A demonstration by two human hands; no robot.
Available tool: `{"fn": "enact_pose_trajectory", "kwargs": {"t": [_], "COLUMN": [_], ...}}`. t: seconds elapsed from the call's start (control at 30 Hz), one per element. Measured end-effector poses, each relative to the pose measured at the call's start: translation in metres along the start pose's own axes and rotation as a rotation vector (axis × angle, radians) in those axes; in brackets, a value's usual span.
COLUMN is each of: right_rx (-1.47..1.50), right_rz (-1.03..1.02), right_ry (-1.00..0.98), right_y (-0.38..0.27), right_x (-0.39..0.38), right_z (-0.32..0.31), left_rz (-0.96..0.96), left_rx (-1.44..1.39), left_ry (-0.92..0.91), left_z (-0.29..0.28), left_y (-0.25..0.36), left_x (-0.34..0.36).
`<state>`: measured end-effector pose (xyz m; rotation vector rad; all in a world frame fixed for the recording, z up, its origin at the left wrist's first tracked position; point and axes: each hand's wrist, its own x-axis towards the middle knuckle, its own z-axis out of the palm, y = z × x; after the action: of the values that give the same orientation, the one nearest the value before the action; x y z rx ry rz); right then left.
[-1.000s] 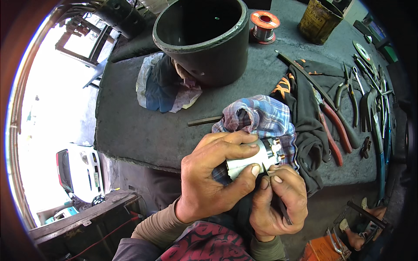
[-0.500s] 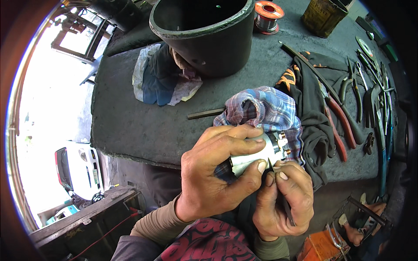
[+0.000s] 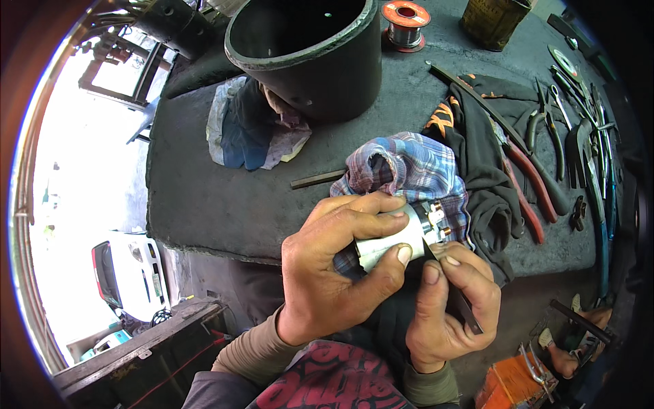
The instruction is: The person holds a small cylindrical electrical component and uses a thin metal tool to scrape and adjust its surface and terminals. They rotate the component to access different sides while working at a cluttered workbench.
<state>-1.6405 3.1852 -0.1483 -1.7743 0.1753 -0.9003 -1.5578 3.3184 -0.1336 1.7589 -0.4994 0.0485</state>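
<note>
My left hand (image 3: 334, 266) is closed round a white cylindrical part (image 3: 379, 251), its thumb and fingers on opposite sides. Metal and copper-coloured terminals (image 3: 436, 219) stick out of the part's right end. Between thumb and fingers, my right hand (image 3: 453, 307) pinches a thin dark metal blade (image 3: 469, 317). The blade's pointed tip meets the rim of the white part, close to the terminals; whether it goes into a seam I cannot tell. A blue and red plaid cloth (image 3: 419, 163) lies just beyond my left fingers on the bench.
On the dark bench (image 3: 197, 198) stand a black bucket (image 3: 327, 88), a solder wire spool (image 3: 407, 34) and a rusty can (image 3: 494, 24). Red-handled pliers (image 3: 528, 180) and other tools lie at the right by a dark garment (image 3: 484, 198). An orange box (image 3: 507, 382) sits below.
My right hand has shifted slightly right and down, and more of the blade shows. The white part has tilted a little in my left hand. The whole view has moved slightly.
</note>
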Motion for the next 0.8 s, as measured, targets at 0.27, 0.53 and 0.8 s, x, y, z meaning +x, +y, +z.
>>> {"fn": "enact_pose_trajectory", "kwargs": {"t": [0.27,0.53,0.8], "right_rx": [-0.020,-0.059,-0.081], "right_rz": [-0.108,-0.149,-0.155], "right_ry": [-0.058,-0.060,-0.076], "right_y": [0.002,0.005,0.004], "right_x": [-0.002,0.002,0.004], "right_z": [0.000,-0.001,-0.002], "left_rz": [-0.034,-0.039,-0.005], "left_rx": [-0.022,-0.039,-0.014], "left_ry": [-0.001,0.016,0.002], "left_z": [0.000,0.002,0.001], "left_y": [0.000,0.000,-0.002], "left_x": [0.001,0.000,0.002]}}
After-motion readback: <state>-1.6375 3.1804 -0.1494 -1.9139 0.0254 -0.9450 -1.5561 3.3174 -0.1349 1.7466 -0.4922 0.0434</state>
